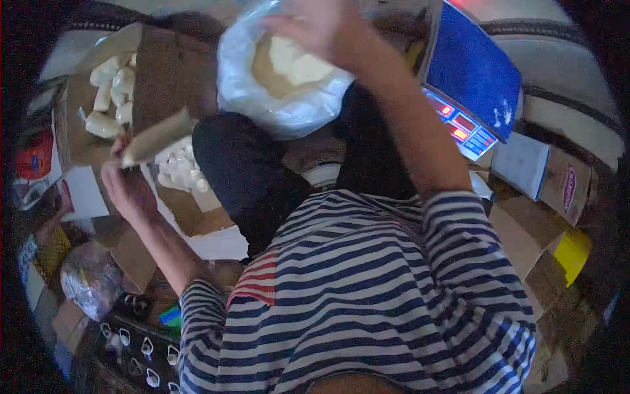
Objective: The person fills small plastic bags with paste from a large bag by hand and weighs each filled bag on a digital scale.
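My left hand is closed on the lower end of a long, narrow plastic bag, blurred and slanting up to the right; what is inside cannot be made out. Between my knees stands a large, clear plastic sack, open at the top, with pale yellow powder in it. Over the sack's far side is my right hand, smeared by motion, so its fingers and anything in them are unclear.
At the left, a cardboard box holds several filled, pale bags. More small white packets lie in another box beside my knee. On the right stands a blue scale with a lit red display, near more cardboard.
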### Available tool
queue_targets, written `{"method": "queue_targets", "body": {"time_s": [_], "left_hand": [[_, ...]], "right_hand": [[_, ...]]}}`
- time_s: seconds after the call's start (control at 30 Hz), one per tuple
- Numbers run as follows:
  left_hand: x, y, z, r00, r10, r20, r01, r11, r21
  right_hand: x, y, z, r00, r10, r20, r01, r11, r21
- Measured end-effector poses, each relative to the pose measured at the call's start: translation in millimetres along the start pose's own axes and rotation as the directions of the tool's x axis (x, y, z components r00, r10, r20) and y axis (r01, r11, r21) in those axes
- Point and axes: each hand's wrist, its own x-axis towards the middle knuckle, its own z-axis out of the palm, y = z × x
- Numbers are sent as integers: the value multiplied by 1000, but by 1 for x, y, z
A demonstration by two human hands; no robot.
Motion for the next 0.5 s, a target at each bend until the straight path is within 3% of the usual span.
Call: {"method": "queue_targets", "body": {"time_s": [0.17,0.2,0.23,0.27,0.3,0.33,0.37,0.43,0.5], "left_hand": [[-37,-20,-98,974,-185,-131,213,944,250],[-48,-33,-108,958,-235,-162,263,949,174],[-56,-62,-143,941,-319,-111,338,898,283],[-70,-93,-172,863,-449,-231,473,879,57],[-82,-117,-180,849,-491,-196,510,858,64],[-90,-122,-163,772,-535,-343,597,796,101],[-94,-135,-168,733,-577,-359,646,756,106],[-95,-141,-167,691,-620,-372,696,709,112],[-82,-139,-163,696,-613,-374,703,688,182]], "right_hand": [[-109,84,-60,957,282,-71,-288,951,-112],[-125,81,-67,963,244,-117,-263,946,-188],[-137,80,-71,966,199,-164,-238,932,-274],[-147,84,-66,968,203,-149,-236,935,-263],[-163,86,-58,928,320,-189,-352,921,-165],[-168,85,-55,872,438,-218,-462,884,-72],[-170,85,-53,873,437,-216,-461,884,-72],[-170,75,-47,771,580,-264,-542,814,206],[-167,77,-49,795,553,-250,-538,833,131]]}}
